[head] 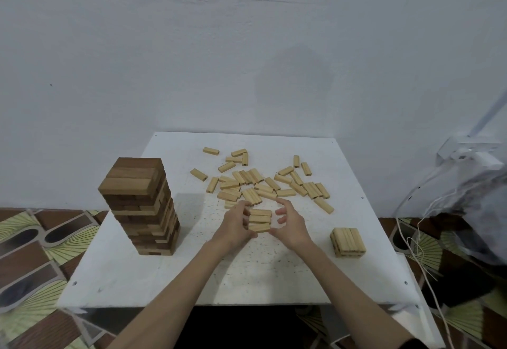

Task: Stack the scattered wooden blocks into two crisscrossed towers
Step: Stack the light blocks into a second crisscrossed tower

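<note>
Three wooden blocks lie side by side mid-worktop, left hand and right hand cupping their ends, each grip curled. Tall tower left, short stack right, loose blocks beyond.

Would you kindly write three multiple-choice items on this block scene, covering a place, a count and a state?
1. Where does the tall tower stand on the table?
A. left side
B. right side
C. far edge

2. How many blocks lie in the row between the hands?
A. one
B. three
C. six

3. What state is the short stack in?
A. toppled
B. held up
C. standing untouched

Answers:
1 A, it rises left of both the left hand and the right hand.
2 B, three side by side.
3 C, it sits apart to the right, no hand on it.
</note>
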